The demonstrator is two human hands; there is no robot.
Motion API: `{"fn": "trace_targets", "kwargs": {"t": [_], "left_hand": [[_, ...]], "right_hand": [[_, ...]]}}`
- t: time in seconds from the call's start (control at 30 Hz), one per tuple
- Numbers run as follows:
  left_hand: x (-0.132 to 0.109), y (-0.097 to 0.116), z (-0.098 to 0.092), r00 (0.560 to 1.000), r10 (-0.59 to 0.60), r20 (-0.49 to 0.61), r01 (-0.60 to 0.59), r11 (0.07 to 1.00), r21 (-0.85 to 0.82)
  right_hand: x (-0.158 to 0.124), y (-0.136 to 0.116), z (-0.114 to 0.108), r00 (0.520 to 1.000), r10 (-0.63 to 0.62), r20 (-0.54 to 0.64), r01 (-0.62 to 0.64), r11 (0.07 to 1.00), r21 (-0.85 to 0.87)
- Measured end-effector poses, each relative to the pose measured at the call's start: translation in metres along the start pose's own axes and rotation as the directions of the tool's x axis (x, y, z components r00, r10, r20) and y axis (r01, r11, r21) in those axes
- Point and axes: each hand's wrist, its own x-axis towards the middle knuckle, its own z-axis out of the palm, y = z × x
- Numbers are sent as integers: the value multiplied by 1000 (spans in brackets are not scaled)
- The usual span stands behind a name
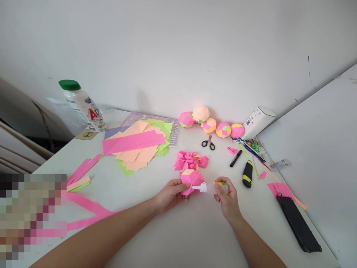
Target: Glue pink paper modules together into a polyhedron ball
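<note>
My left hand is closed around a partly built paper ball, mostly pink with a peach facet on top. In my right hand lies a clear glue bottle with a white nozzle, tilted sideways. Its tip points left and meets or nearly meets the ball's pink side, close to my left thumb; I cannot tell if it touches. Just behind the ball is a heap of folded pink paper pieces. Small black-handled scissors lie open beyond the heap.
Several finished paper balls line the wall beside a white paper tube. Coloured sheets and a white bottle with green cap are at left. At right lie a black pen, a cutter and a black case.
</note>
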Motion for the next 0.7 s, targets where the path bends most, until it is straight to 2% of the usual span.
{"fn": "trace_targets", "kwargs": {"t": [0.7], "left_hand": [[1,-1,0,1000,1,-5,-1,1000,-5]], "right_hand": [[-2,1,-1,998,-32,50,38,993,-109]]}}
